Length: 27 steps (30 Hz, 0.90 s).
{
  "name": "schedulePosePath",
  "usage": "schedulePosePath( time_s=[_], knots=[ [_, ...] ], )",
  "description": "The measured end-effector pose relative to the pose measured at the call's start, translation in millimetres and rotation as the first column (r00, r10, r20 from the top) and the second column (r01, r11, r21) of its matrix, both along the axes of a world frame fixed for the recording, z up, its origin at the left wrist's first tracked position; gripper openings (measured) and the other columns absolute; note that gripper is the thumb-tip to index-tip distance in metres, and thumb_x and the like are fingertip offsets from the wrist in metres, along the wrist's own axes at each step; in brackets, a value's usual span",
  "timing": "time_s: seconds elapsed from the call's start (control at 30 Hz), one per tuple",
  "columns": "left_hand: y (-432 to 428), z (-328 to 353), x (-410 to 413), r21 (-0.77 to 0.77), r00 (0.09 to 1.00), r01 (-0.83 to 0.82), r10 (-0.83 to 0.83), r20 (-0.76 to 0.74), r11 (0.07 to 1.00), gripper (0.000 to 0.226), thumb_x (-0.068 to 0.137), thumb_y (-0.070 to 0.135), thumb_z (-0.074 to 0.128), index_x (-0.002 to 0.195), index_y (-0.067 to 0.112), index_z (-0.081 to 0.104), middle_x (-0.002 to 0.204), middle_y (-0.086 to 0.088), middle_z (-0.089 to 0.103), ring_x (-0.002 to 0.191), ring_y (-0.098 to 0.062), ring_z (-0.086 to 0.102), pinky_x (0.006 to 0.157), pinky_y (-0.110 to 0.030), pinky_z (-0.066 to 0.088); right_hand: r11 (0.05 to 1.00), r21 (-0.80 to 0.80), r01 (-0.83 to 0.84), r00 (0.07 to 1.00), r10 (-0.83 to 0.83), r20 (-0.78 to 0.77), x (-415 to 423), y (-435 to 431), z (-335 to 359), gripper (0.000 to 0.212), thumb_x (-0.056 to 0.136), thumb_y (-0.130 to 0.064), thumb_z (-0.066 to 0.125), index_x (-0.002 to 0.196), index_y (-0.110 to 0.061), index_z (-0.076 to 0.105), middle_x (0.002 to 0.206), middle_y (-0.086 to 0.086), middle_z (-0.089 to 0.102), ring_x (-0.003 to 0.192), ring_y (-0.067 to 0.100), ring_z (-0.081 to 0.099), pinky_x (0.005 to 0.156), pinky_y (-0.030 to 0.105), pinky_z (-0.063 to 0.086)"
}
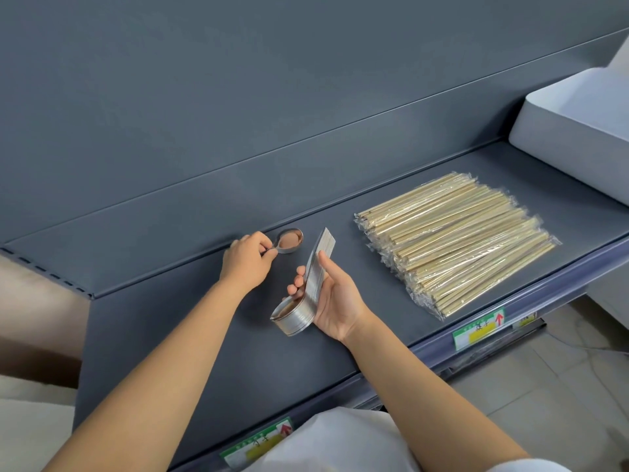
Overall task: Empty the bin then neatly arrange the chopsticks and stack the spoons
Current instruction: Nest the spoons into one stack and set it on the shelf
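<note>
Left grip (246,262) pinches the thin handle of a single spoon (289,240) between thumb and curled fingers, knuckles up. The spoon's round metal bowl lies on the dark grey shelf (272,369), close to the back panel, with its hollow facing up. Right grip (337,301) holds a stack of spoons (312,282) above the shelf, palm turned to the left. The thumb lies along the near side of the stacked handles and the fingertips curl round the far side. The nested bowls hang at the lower end towards the person, and the flat handles point up and away, fanned slightly at the tips. The lone spoon is just beside the top of the stack but apart from it.

To the right, well apart from both grips, a pile of chopsticks (456,243) lies on the same shelf. Each pair is in clear wrap, and they lie roughly parallel, slanting from the front edge up to the back. Beyond them, at the right end of the shelf, stands a pale grey bin (578,117), only partly in view. Two green-and-white labels (478,330) with red arrows sit on the shelf's front rail.
</note>
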<state>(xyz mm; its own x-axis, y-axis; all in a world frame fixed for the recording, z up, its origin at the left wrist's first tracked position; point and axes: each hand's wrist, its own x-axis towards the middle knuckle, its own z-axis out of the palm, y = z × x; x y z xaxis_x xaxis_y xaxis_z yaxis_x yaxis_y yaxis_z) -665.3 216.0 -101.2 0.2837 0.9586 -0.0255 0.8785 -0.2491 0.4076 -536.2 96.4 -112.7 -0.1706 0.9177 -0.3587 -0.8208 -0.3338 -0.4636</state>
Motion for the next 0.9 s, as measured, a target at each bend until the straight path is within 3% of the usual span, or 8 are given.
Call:
schedulePosePath(
  time_s=[0.17,0.33,0.4,0.47,0.57,0.67,0.77,0.9],
  knots=[
    [3,3,-2,-0.207,0.999,-0.015,0.022,0.031,0.978,0.007,0.096,0.025,0.053,0.095,0.019,0.052,0.097,0.002,0.057,0.094,-0.022,0.055,0.082,-0.031,0.042,1.000,-0.010,0.005,1.000,-0.005,0.012,-1,0,-1,0.042,0.095,-0.046,0.043,0.081,-0.010,0.058,0.069,0.004,0.056,0.066,0.019,0.062,0.076,0.031,0.048],
    [-5,26,-6,-0.240,0.963,0.128,-0.063,0.261,0.962,0.009,0.099,0.014,0.041,0.103,0.016,0.049,0.092,0.000,0.058,0.078,-0.021,0.052,0.070,-0.029,0.041,1.000,-0.017,-0.003,1.000,0.003,-0.001,-1,1,-2,0.039,0.094,-0.046,0.044,0.085,-0.010,0.057,0.071,0.003,0.057,0.067,0.018,0.063,0.071,0.030,0.053],
    [-9,41,-11,-0.236,0.940,0.229,-0.151,0.306,0.944,0.017,0.097,0.019,0.040,0.101,0.026,0.054,0.095,0.008,0.064,0.088,-0.017,0.056,0.084,-0.029,0.043,1.000,-0.018,-0.006,1.000,0.006,-0.009,0,1,-2,0.039,0.093,-0.046,0.045,0.086,-0.010,0.057,0.073,0.003,0.057,0.067,0.018,0.063,0.072,0.031,0.053],
    [-13,53,-15,-0.153,0.940,0.315,-0.286,0.186,0.937,0.023,0.094,0.025,0.039,0.097,0.037,0.058,0.097,0.020,0.066,0.104,-0.010,0.054,0.104,-0.035,0.031,1.000,-0.023,-0.005,1.000,0.005,-0.006,0,2,-2,0.039,0.093,-0.046,0.045,0.087,-0.009,0.056,0.074,0.004,0.057,0.068,0.019,0.062,0.073,0.031,0.053],
    [-29,59,-10,-0.006,0.905,0.402,-0.398,-0.149,0.916,0.025,0.099,0.019,0.041,0.103,0.035,0.059,0.104,0.017,0.049,0.114,-0.009,0.035,0.115,-0.035,0.000,1.000,-0.005,-0.008,1.000,0.008,0.027,-2,4,-6,0.041,0.091,-0.047,0.048,0.093,-0.008,0.056,0.079,0.006,0.057,0.071,0.020,0.060,0.078,0.034,0.049],
    [-45,50,-5,0.003,0.860,0.489,-0.482,-0.168,0.872,0.022,0.099,0.019,0.044,0.104,0.032,0.062,0.116,0.008,0.038,0.126,-0.016,0.024,0.113,-0.031,-0.014,0.999,0.043,-0.029,0.998,0.026,0.051,-4,4,-6,0.045,0.091,-0.047,0.047,0.100,-0.006,0.063,0.092,0.012,0.062,0.084,0.026,0.060,0.088,0.041,0.045],
    [-55,41,-6,-0.024,0.863,0.501,-0.501,-0.069,0.865,0.022,0.100,0.018,0.044,0.097,0.031,0.061,0.132,0.007,0.033,0.133,-0.018,0.017,0.112,-0.028,0.002,0.995,0.070,-0.064,0.997,0.060,0.055,-4,1,-3,0.051,0.095,-0.046,0.044,0.121,-0.004,0.058,0.115,0.021,0.061,0.104,0.035,0.060,0.099,0.049,0.043],
    [-65,35,-6,-0.115,0.835,0.526,-0.485,0.261,0.843,0.023,0.096,0.011,0.052,0.102,0.033,0.059,0.114,0.010,0.044,0.101,-0.004,0.049,0.092,-0.017,0.037,0.997,0.060,-0.042,0.997,0.037,0.074,-4,2,2,0.043,0.090,-0.045,0.051,0.109,-0.008,0.061,0.101,0.012,0.061,0.096,0.029,0.063,0.087,0.042,0.051]
  ],
)
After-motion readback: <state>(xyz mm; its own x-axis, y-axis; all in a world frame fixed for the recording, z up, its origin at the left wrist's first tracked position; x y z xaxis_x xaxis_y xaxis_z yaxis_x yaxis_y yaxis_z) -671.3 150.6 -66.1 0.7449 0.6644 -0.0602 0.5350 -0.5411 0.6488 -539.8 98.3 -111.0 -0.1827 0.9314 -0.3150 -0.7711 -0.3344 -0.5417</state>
